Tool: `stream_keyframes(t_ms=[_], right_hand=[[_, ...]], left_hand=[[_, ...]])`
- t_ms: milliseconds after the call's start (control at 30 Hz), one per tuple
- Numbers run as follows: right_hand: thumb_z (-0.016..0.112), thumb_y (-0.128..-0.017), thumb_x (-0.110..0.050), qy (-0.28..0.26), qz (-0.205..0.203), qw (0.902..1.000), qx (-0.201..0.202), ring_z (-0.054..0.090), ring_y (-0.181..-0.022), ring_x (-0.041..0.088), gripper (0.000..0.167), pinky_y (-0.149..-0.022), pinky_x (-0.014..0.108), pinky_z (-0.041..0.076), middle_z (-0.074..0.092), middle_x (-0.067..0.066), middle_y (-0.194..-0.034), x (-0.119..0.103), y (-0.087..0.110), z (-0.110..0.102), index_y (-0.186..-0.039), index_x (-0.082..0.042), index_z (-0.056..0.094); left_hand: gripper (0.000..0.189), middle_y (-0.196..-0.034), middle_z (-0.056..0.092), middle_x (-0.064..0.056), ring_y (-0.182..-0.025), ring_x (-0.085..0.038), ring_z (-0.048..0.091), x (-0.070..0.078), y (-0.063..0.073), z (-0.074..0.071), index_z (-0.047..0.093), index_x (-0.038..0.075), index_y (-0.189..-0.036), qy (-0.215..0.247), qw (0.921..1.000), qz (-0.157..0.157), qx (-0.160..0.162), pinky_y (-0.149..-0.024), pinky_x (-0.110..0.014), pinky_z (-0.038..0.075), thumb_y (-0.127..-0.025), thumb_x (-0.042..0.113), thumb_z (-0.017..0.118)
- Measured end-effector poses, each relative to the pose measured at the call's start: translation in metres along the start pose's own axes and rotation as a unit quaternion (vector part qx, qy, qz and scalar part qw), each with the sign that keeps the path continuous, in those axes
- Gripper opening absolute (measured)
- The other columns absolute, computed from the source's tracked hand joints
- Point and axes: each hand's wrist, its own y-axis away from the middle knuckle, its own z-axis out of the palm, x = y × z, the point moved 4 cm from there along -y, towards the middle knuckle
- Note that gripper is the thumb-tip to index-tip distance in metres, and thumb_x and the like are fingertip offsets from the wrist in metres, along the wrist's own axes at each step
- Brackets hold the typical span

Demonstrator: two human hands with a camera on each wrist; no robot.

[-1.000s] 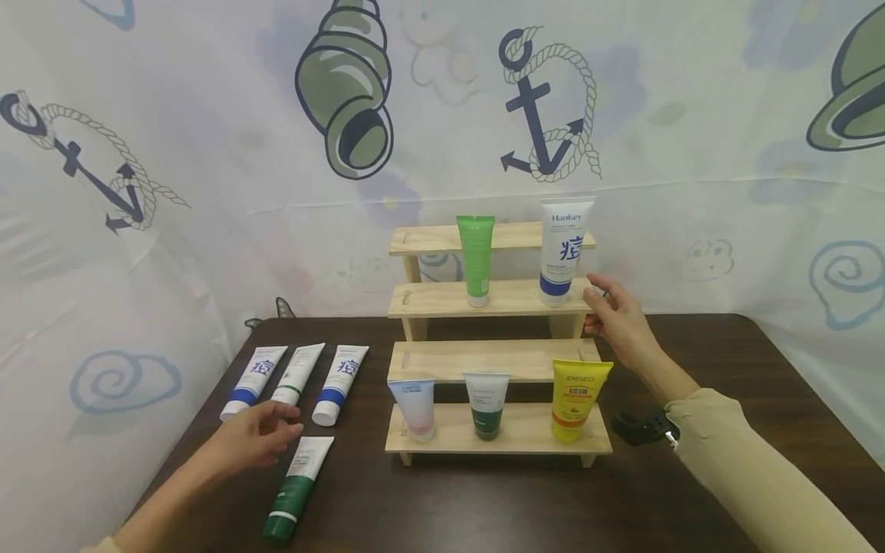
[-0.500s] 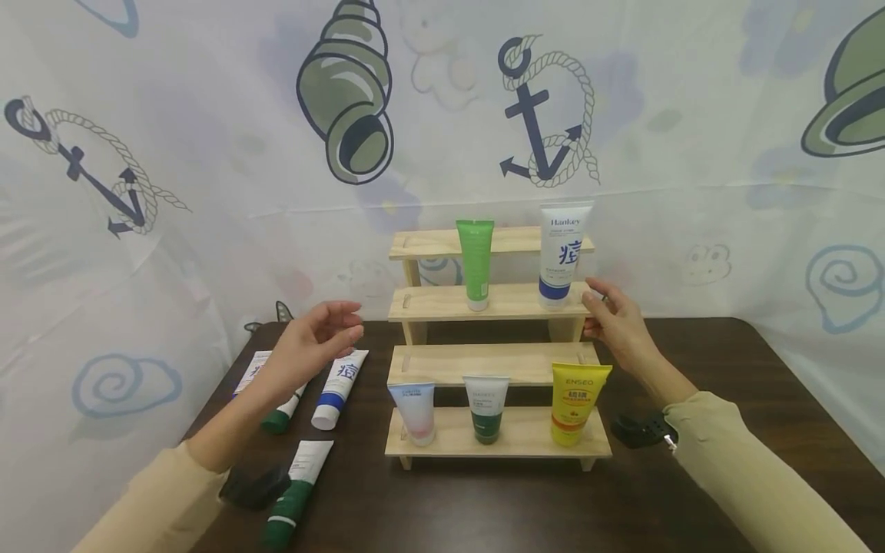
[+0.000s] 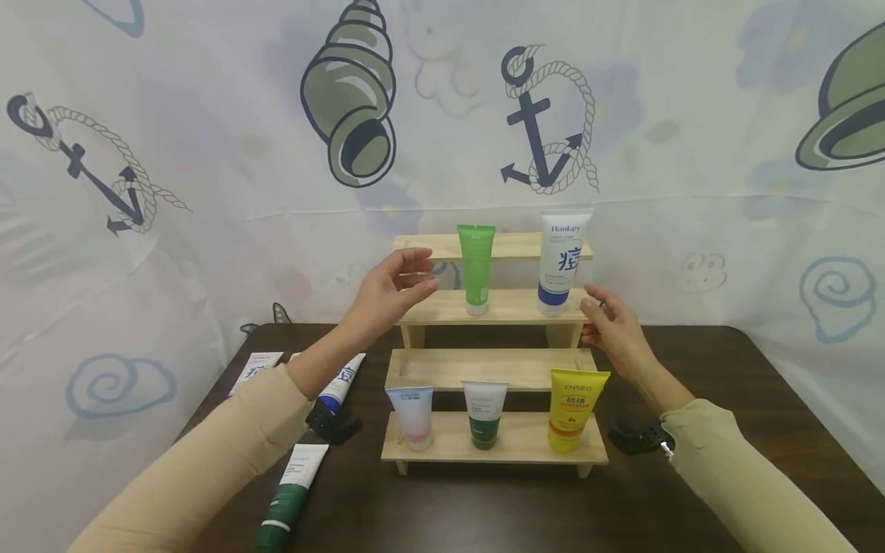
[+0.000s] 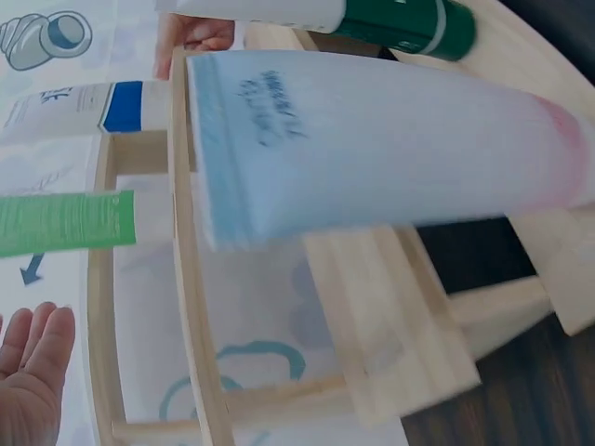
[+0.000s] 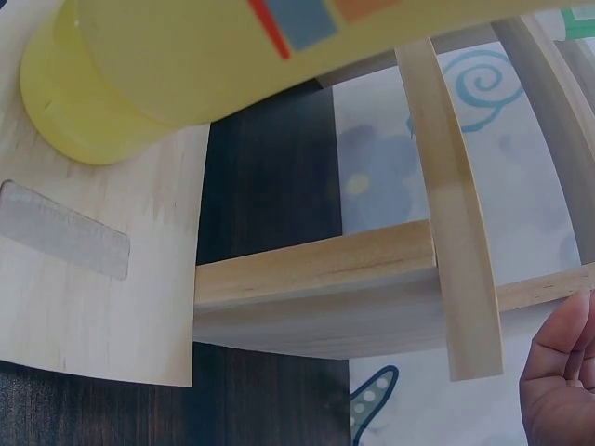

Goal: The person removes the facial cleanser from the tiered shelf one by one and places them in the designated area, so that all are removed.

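Note:
My left hand [image 3: 390,290] reaches up to the left end of a tiered wooden display stand [image 3: 491,370], fingers and thumb apart with nothing between them. Just right of it a green tube [image 3: 476,269] stands cap-down on the second tier from the top. My right hand [image 3: 614,326] holds the right end of that same tier, thumb in front. Beside its fingertips stands a white tube with a blue band [image 3: 563,261]. In the left wrist view the left hand [image 4: 35,376] shows spread fingers below the green tube [image 4: 70,223]; in the right wrist view the right hand [image 5: 562,376] is partly cut off.
Along the bottom tier stand a pale blue-pink tube [image 3: 412,418], a white-and-green tube [image 3: 484,415] and a yellow tube [image 3: 577,411]. At the table's left, a green-and-white tube [image 3: 292,495] and white-blue tubes [image 3: 339,384] lie flat, partly behind the left sleeve. A printed cloth [image 3: 442,138] hangs behind.
My left hand has lifted from above the tubes lying on the left and moved right and up to the stand. My right hand stays at the tier's right end.

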Motion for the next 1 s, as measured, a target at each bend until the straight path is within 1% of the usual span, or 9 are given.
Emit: stream_keyframes(t_ms=[133,233,400,567,700,867,1000], right_hand=[[0.045,-0.099,-0.037,0.006,0.002,1.0,0.001,0.051,-0.072,0.003,0.061,-0.067,0.016,0.05,0.046,-0.003,-0.093,0.001,0.001,0.0,-0.149,-0.011,0.021],[0.044,-0.099,-0.037,0.009,0.005,0.9999,0.003,0.051,-0.072,0.003,0.061,-0.067,0.016,0.05,0.046,-0.003,-0.094,0.001,0.001,0.0,-0.149,-0.012,0.021],[0.045,-0.099,-0.036,0.005,0.004,1.0,0.004,0.052,-0.072,0.003,0.061,-0.067,0.016,0.05,0.047,-0.003,-0.093,0.0,0.001,0.002,-0.149,-0.011,0.022],[0.045,-0.099,-0.034,0.002,0.004,1.0,0.005,0.052,-0.071,0.003,0.06,-0.066,0.016,0.05,0.047,-0.003,-0.092,-0.001,0.0,0.002,-0.149,-0.01,0.022],[0.044,-0.099,-0.034,0.005,0.005,1.0,0.006,0.051,-0.071,0.003,0.059,-0.067,0.016,0.05,0.046,-0.003,-0.093,-0.001,0.001,0.002,-0.149,-0.01,0.022],[0.044,-0.099,-0.033,0.0,0.004,1.0,0.007,0.051,-0.07,0.003,0.059,-0.066,0.016,0.05,0.046,-0.003,-0.092,-0.001,0.0,0.002,-0.149,-0.01,0.023],[0.045,-0.099,-0.031,-0.008,0.006,0.9999,0.006,0.051,-0.069,0.003,0.058,-0.065,0.016,0.05,0.047,-0.004,-0.091,0.0,0.0,0.001,-0.149,-0.009,0.023]], left_hand=[[0.05,-0.127,0.056,-0.015,-0.115,-0.027,0.057,0.003,-0.011,0.012,0.045,0.005,-0.134,0.016,0.9999,-0.002,0.001,-0.093,-0.037,0.05,-0.089,0.012,0.065],[0.053,-0.129,0.055,-0.016,-0.116,-0.027,0.056,0.006,-0.016,0.018,0.044,0.005,-0.136,0.021,0.9998,0.002,0.001,-0.094,-0.037,0.05,-0.088,0.012,0.066],[0.053,-0.129,0.054,-0.013,-0.117,-0.026,0.056,0.007,-0.024,0.025,0.044,0.007,-0.136,0.034,0.9994,0.008,0.003,-0.094,-0.036,0.049,-0.088,0.013,0.066],[0.052,-0.126,0.055,-0.013,-0.115,-0.026,0.056,0.007,-0.032,0.031,0.045,0.004,-0.133,0.059,0.9981,0.012,0.006,-0.093,-0.035,0.05,-0.087,0.011,0.067],[0.05,-0.125,0.056,-0.013,-0.115,-0.026,0.056,0.006,-0.038,0.037,0.046,0.004,-0.131,0.071,0.9975,0.006,0.004,-0.093,-0.035,0.05,-0.086,0.01,0.067],[0.049,-0.123,0.056,-0.012,-0.116,-0.025,0.056,0.004,-0.043,0.042,0.047,0.005,-0.129,0.063,0.998,-0.003,0.006,-0.094,-0.036,0.049,-0.086,0.012,0.069],[0.045,-0.12,0.057,-0.013,-0.112,-0.026,0.057,0.004,-0.045,0.046,0.047,0.004,-0.127,0.058,0.9983,0.002,0.009,-0.095,-0.036,0.048,-0.087,0.009,0.067]])
